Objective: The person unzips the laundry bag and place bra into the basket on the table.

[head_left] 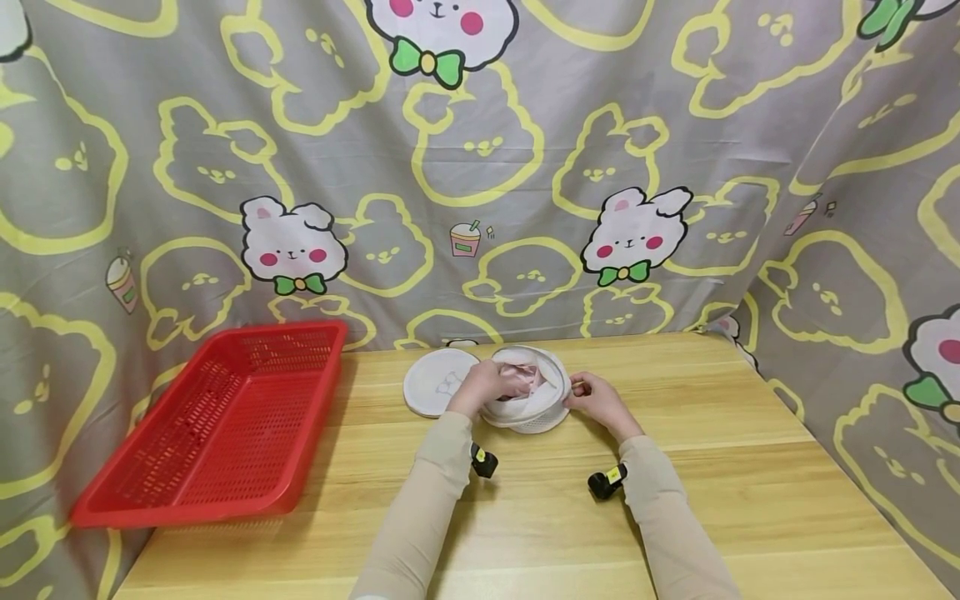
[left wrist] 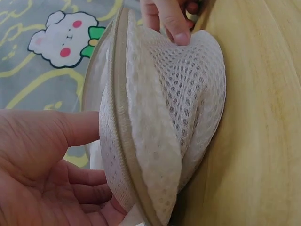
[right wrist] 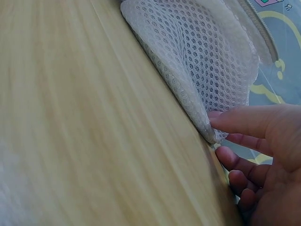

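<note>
A white mesh laundry bag [head_left: 534, 423] with a zippered rim stands on the table, its round lid [head_left: 427, 387] flipped out to the left. My left hand [head_left: 480, 387] reaches over the rim into the opening, beside a pale pink cloth [head_left: 529, 375] inside. In the left wrist view the left hand [left wrist: 51, 165] has its thumb and bent fingers at the zippered rim [left wrist: 123, 94]; its fingertips are hidden behind it. At the bag's right side, my right hand [head_left: 600, 403] pinches the lower mesh edge [right wrist: 209, 129] between thumb and index finger.
A red plastic basket [head_left: 247, 417] with slotted walls stands on the left side of the wooden table [head_left: 540, 517]. Behind and to both sides hangs a grey patterned curtain [head_left: 517, 233]. A small black camera is strapped to each wrist.
</note>
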A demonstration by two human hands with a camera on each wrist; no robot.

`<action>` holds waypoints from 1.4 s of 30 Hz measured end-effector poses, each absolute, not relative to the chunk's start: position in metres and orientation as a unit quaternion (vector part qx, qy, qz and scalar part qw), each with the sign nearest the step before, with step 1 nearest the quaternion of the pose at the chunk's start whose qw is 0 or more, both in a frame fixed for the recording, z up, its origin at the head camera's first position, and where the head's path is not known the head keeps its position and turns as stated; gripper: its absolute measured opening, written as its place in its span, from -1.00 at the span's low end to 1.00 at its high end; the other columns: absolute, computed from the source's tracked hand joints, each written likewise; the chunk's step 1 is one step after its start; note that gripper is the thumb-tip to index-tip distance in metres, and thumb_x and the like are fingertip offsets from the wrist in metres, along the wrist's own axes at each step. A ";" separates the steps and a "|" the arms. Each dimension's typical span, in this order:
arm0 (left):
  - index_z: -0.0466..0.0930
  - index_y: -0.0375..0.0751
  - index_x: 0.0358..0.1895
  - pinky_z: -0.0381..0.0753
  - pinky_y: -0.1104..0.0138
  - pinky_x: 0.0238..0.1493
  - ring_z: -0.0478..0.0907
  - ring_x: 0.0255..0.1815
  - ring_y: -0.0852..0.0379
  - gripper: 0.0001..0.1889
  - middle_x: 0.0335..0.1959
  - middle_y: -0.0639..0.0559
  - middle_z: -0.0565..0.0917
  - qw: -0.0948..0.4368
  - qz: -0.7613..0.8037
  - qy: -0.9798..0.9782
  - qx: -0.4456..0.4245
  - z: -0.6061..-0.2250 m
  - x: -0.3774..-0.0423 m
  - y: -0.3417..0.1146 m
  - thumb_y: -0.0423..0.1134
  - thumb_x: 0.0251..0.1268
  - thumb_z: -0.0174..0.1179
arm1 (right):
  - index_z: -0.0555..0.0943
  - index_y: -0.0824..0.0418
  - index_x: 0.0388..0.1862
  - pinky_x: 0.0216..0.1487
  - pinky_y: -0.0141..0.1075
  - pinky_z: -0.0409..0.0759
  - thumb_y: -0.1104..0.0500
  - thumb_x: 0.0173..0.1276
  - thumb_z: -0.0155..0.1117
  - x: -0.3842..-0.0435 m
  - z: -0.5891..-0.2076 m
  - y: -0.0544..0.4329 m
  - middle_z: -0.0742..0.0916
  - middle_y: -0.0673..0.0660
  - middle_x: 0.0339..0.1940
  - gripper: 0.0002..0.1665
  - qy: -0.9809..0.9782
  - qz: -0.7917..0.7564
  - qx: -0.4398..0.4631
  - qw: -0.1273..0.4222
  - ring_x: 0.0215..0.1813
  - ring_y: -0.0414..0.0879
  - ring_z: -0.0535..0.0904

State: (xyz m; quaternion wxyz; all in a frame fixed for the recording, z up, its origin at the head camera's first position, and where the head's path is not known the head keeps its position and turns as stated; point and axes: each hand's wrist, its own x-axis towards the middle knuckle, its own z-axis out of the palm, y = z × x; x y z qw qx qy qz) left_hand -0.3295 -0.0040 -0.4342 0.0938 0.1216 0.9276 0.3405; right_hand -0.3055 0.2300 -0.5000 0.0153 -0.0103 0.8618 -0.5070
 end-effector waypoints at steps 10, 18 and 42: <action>0.62 -0.29 0.01 0.48 0.08 0.23 0.54 0.03 -0.10 -0.54 -0.01 -0.25 0.66 0.128 0.380 0.910 0.104 -0.441 -0.333 -0.007 -0.17 0.01 0.44 | 0.55 0.35 0.04 -0.11 -0.32 0.42 0.32 0.16 0.39 -0.305 -0.496 0.229 0.63 0.18 -0.25 -0.56 0.863 -0.505 -0.016 0.014 -0.16 -0.04 0.50; 0.59 -0.19 -0.48 0.49 0.36 -0.28 0.49 -0.45 0.13 -0.77 -0.56 0.00 0.63 0.153 0.409 0.895 0.090 -0.444 -0.334 -0.008 -0.14 0.04 0.43 | 0.55 0.32 0.06 -0.12 -0.32 0.41 0.29 0.18 0.39 -0.305 -0.495 0.230 0.63 0.18 -0.24 -0.56 0.869 -0.495 -0.013 0.018 -0.16 -0.04 0.50; 0.38 -0.09 -0.73 0.31 0.42 -0.68 0.29 -0.71 0.21 -0.71 -0.75 0.12 0.36 0.132 0.481 0.867 0.027 -0.449 -0.336 -0.013 -0.33 -0.02 0.29 | 0.57 0.32 0.06 -0.05 -0.28 0.43 0.31 0.13 0.41 -0.303 -0.495 0.228 0.67 0.23 -0.19 -0.53 0.878 -0.478 -0.015 0.010 -0.09 0.02 0.54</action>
